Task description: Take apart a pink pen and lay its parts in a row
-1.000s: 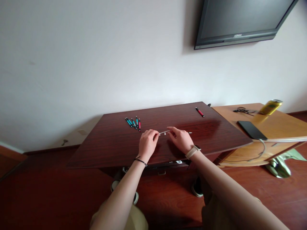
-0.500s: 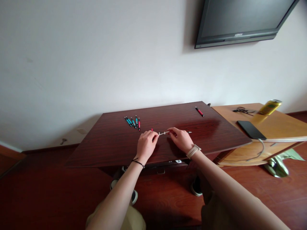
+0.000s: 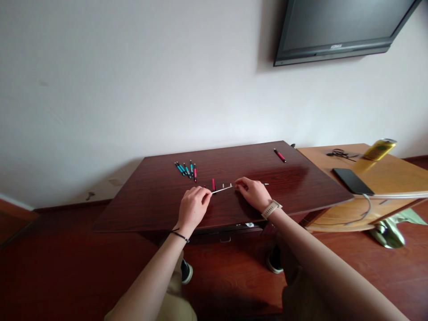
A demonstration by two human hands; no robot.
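Note:
My left hand is closed in a pinch on a thin white rod that looks like a pen refill. The rod slants up to the right, toward the fingertips of my right hand. Those fingers are also pinched together, and what lies between them is hidden. Just behind the rod are a red pen barrel and two small whitish pieces. A pale pointed tip shows past the right hand; whether it is held or lying there I cannot tell.
Several teal pens and a red pen lie on the dark wooden table. Another red pen is at the back right. The adjoining wooden cabinet bears a phone, a black cable and a yellow can.
My left hand has moved left and slightly down, and more of the white rod now shows between the hands. The red barrel has come into view. My right hand has barely moved.

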